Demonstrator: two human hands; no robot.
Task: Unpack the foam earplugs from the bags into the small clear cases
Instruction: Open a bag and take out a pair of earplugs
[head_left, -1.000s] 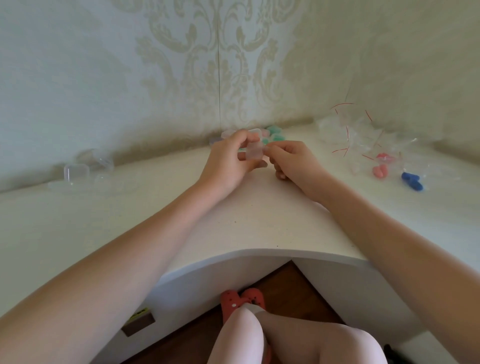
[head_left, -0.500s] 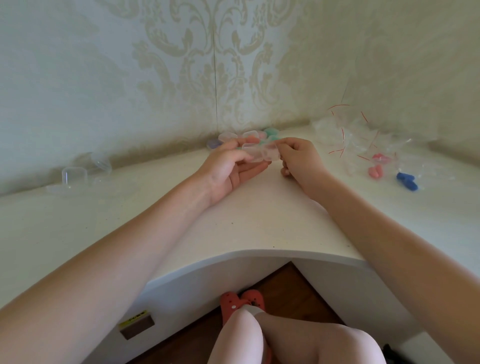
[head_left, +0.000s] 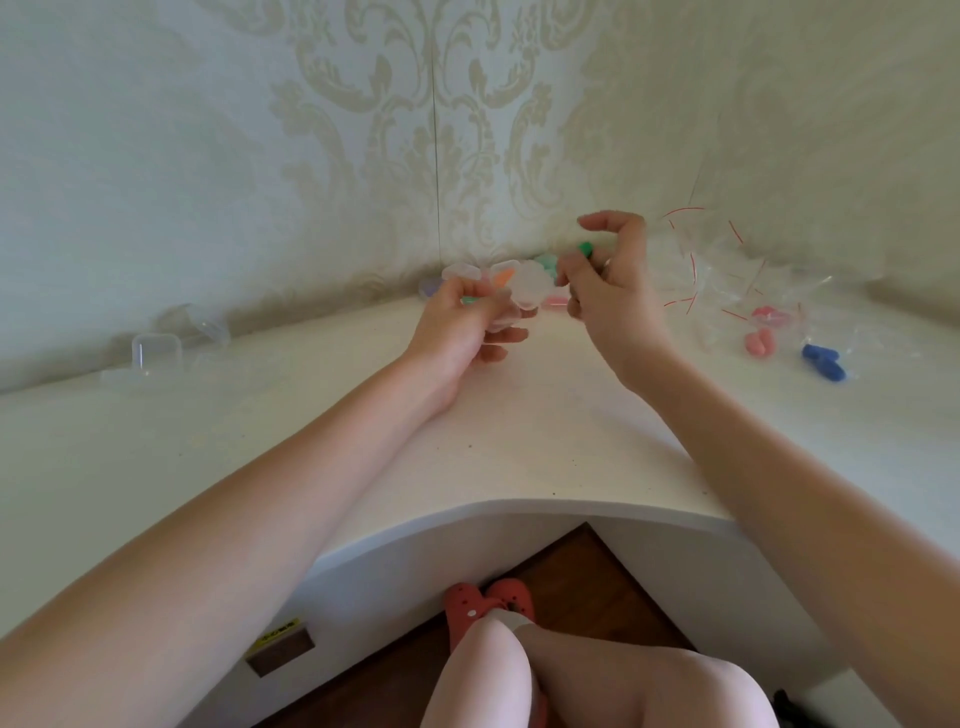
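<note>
- Your left hand (head_left: 462, 322) has its fingers curled under and around a small clear case (head_left: 514, 299), holding it up off the desk in front of the corner; something orange (head_left: 503, 278) shows at the case's far edge and a bit of green (head_left: 470, 300) by your thumb.
- Your right hand (head_left: 613, 291) is raised just beside the case, forefinger arched high and away from the thumb, lower fingers curled; a green earplug (head_left: 586, 250) shows at the fingers, but you cannot tell whether they pinch it.
- Behind your hands, a cluster of filled cases (head_left: 540, 262) with mint, pink and purple contents sits against the wall corner.
- To your right lies a heap of clear bags (head_left: 727, 275) with red seal strips; pink earplugs (head_left: 759, 340) and a blue pair (head_left: 823, 361) lie near its edge.
- Far to your left, empty clear cases (head_left: 156, 351) stand by the wall.
- All of it rests on the white corner desk (head_left: 519, 441).
</note>
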